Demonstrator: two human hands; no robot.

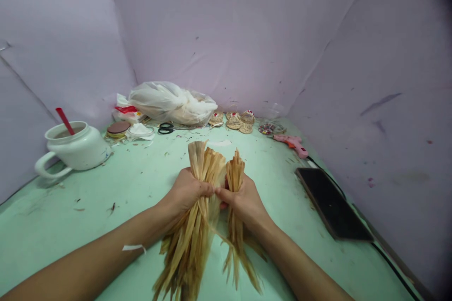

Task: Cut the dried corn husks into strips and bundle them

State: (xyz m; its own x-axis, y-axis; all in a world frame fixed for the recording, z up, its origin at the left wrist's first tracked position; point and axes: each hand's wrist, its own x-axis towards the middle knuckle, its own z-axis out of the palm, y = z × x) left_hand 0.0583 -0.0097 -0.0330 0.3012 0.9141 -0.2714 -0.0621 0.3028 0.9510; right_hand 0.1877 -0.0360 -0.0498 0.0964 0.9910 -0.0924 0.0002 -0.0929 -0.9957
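Observation:
My left hand is closed round a thick bundle of dried straw-coloured leaf strips above the green table. My right hand is closed round a thinner bundle of the same strips. The two hands touch at the fingertips in the middle of the view. The strips fan upward past the fingers and hang down between my forearms toward the table's near edge. A small white scrap clings to my left forearm.
A white mug-like pot with a red stick stands at left. Along the back wall lie a plastic bag, black scissors, a round tin, woven ornaments and a pink glue gun. A dark tablet lies at right.

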